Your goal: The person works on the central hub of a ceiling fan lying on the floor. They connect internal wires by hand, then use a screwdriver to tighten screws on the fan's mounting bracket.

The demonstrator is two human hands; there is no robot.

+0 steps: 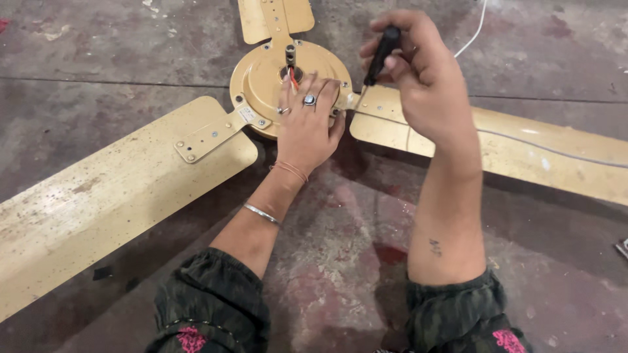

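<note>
Ceiling fan (196, 140) on stained concrete floor (340, 261), three cream blades spread. Left hand (306, 127) lies flat, released, on the motor hub (261, 82); right hand (422, 78) grasps a black-handled screwdriver (381, 52) at a blade bracket, white cable (556, 150) nearby

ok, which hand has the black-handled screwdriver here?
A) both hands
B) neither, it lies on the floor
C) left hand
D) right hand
D: the right hand grips the black-handled screwdriver with its tip down at the blade bracket, while the left hand lies flat on the round gold metal ceiling fan hub.
</note>
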